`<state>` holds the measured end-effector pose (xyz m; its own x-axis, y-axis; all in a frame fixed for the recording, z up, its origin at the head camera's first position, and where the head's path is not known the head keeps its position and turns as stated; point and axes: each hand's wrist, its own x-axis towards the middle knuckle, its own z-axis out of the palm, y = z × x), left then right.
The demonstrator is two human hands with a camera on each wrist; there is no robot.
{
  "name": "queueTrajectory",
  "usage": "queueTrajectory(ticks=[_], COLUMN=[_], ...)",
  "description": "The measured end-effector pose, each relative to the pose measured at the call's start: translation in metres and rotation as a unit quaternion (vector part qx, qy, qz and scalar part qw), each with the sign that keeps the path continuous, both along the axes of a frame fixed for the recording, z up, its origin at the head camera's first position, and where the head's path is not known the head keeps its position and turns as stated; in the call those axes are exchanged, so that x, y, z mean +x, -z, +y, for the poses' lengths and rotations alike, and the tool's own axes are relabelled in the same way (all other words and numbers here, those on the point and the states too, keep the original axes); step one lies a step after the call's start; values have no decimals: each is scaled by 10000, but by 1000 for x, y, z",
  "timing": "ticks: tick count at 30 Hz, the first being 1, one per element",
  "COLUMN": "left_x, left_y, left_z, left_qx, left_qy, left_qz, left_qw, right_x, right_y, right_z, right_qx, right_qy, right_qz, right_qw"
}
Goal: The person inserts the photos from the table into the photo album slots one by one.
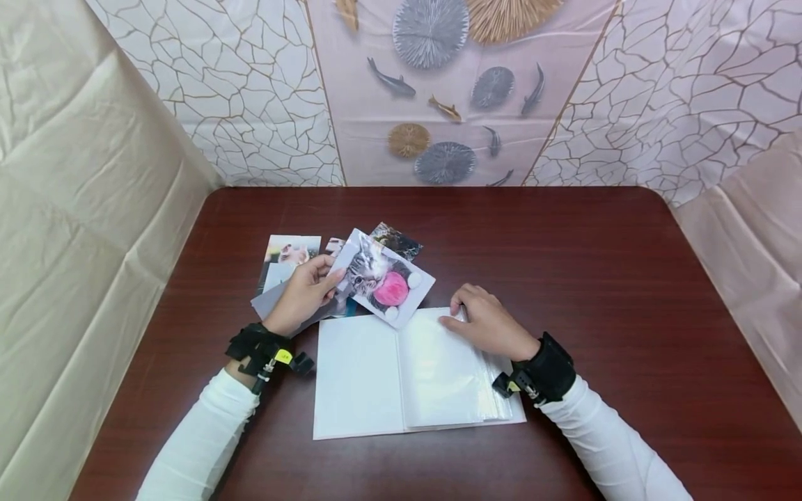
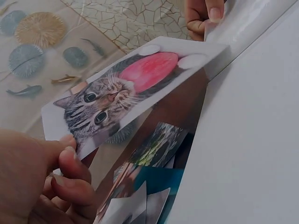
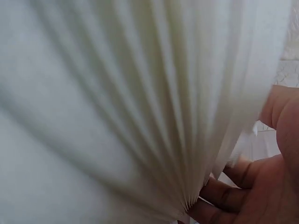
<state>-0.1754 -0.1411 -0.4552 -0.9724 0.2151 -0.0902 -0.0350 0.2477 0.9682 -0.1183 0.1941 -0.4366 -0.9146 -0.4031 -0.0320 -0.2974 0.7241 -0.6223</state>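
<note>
My left hand [image 1: 305, 293] pinches a white-bordered photo [image 1: 366, 264] of a tabby kitten with a pink ball by one corner. The photo hangs tilted over the top edge of an open photo album [image 1: 357, 379]. My right hand [image 1: 491, 328] holds clear sleeve pages [image 1: 441, 383] near the top right of the album. In the right wrist view the pages [image 3: 154, 93] fan out, the thumb on one side and the fingers at their edge. The kitten photo [image 2: 154, 70] looks slanted in the left wrist view, its corner close to the album's pages.
Loose photos [image 1: 293, 245] lie in an overlapping pile on the dark wooden table [image 1: 595, 264], behind and under my left hand. Another dark photo [image 1: 398, 240] sticks out behind the kitten photo. Patterned cloth [image 1: 451, 104] hangs past the table's far edge.
</note>
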Motion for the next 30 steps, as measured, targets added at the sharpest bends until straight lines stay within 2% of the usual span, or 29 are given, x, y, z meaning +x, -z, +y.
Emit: queueTrajectory(ticks=[4, 7, 13, 16, 21, 24, 30], left_x=[-1, -2, -6, -9, -15, -20, -29], left_y=[0, -1, -3, -4, -9, -13, -18], left_z=[5, 8, 12, 14, 19, 24, 36], left_qx=[163, 282, 447, 309, 94, 32, -6], left_qy=[-129, -226, -435, -588, -740, -736, -665], left_qz=[-53, 42, 228, 352, 846, 1061, 1265], left_qw=[9998, 9993, 9978, 9972, 9936, 9916, 9897], right_x=[1, 1, 0, -1, -3, -3, -2], right_y=[-1, -2, -3, -2, -4, -5, -4], right_z=[0, 2, 4, 4, 4, 5, 4], right_qx=[-180, -475, -982, -1192, -1447, -1456, -1493], right_qy=[22, -7, -194, -249, -250, -233, -227], right_qz=[-137, -221, -1, 36, -12, -72, -137], right_qw=[9997, 9986, 9950, 9925, 9892, 9890, 9884])
